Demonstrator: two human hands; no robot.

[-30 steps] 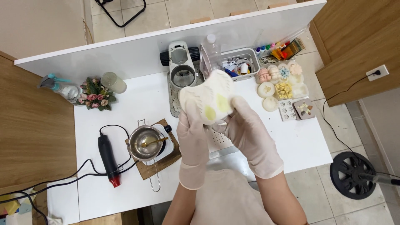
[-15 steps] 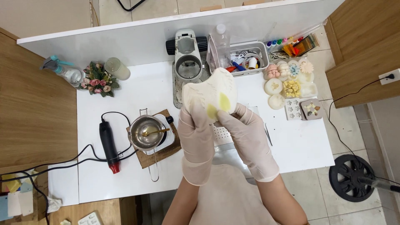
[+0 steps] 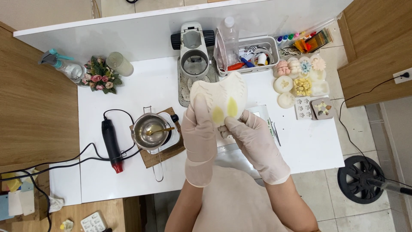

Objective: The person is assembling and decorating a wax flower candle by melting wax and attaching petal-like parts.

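We hold a white flexible mould (image 3: 219, 96) up over the middle of the white counter (image 3: 128, 189) with both gloved hands; our left hand (image 3: 200, 129) is clamped on the mould's near left edge, fingers running up its face, while our right hand (image 3: 253, 135) is closed on its near right edge from below; the mould is scalloped along its far edge, ribbed on the left, and carries two pale yellow leaf-shaped patches near its near edge; it is lifted clear of the counter and hides part of what lies under it. Left of our hands a small steel pot (image 3: 149, 129) with a spoon in it sits on a wooden board (image 3: 156, 157); further left lies a black heat gun (image 3: 110, 144) with a red tip, its cable trailing off the counter's left side. At the far left a spray bottle (image 3: 64, 66), a small bunch of artificial flowers (image 3: 98, 77) and a pale candle jar (image 3: 119, 63) stand close together. Beyond the mould a white and black machine (image 3: 194, 49) stands beside a plastic bottle (image 3: 227, 41) and a grey tray of tools (image 3: 257, 51); to the right lie small flower-shaped castings (image 3: 300, 75) and little dye bottles (image 3: 289, 38).
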